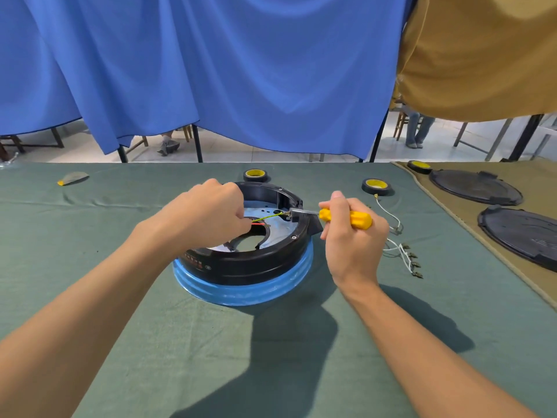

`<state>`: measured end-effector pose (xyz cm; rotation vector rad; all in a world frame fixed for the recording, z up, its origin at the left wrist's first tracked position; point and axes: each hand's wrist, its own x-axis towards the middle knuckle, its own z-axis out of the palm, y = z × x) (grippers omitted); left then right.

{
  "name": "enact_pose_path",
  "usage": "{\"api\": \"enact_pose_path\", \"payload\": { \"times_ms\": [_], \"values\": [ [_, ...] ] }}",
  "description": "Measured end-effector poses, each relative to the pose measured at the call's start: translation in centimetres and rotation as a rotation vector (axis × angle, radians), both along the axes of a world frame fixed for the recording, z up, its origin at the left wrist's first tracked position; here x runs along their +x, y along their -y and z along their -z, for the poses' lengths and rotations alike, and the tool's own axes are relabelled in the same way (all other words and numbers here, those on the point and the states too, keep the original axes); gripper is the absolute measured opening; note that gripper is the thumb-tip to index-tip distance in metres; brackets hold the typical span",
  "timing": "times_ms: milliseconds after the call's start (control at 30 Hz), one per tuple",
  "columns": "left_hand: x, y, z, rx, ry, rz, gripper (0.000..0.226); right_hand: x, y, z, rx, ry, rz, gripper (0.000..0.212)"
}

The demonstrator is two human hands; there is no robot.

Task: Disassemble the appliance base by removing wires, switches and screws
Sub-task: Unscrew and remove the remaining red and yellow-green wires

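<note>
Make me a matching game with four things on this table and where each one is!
Things:
1. screwdriver
2. red wire
3. white wires
4. black covers

Places:
A. on the tan cloth
B. in the right hand
C. inside the appliance base
D. loose on the green cloth

Pairs: 1-B, 2-C, 3-D, 4-A

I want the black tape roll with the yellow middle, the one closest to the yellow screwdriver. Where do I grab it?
Come straight down from above. The tape roll lies flat on the green cloth with its hole facing up, so pinching the ring should work best: thumb outside on the black wall, a finger inside the yellow core.
</note>
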<state>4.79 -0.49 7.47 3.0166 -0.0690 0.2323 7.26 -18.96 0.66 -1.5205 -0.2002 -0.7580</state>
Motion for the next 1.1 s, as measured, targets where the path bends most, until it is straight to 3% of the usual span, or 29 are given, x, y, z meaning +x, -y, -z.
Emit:
{"api": "enact_pose_path", "payload": {
  "times_ms": [100,300,367,533,700,867,1000,1100],
  "values": [
    [-0.8,-0.3,-1.2,0.046,0.043,0.067,0.025,0.5,1.1,-1.9,0.040,0.038,-0.011,0.039],
    [-2.3,2.7,-2.0,0.030,0.155,0.245,0.026,1.7,4.8,-5.6,0.185,0.059,0.001,0.036],
    [-2.7,4.7,-1.8,0.027,0.112,0.305,0.019,2.0,5.6,-6.0,0.233,0.049,0.012,0.035],
    [-2.2,10.1,0.0,0.021,-0.006,0.443,0.028,2.6,6.8,-5.4,0.231,0.003,0.053,0.034],
    [-1.2,12.7,3.0,0.100,-0.253,0.455,0.020,3.2,7.6,-4.9,0.195,-0.026,0.081,0.033],
    [-0.5,13.7,6.2,0.168,-0.254,0.397,0.034,3.8,8.0,-4.9,0.157,-0.015,0.109,0.036],
    [-0.1,14.7,7.8,0.192,-0.227,0.368,0.061,3.9,8.1,-5.0,0.156,0.001,0.103,0.036],
    [0.1,14.9,8.0,0.150,-0.220,0.371,0.053,3.9,8.1,-4.9,0.143,-0.002,0.098,0.037]
  ]
}}
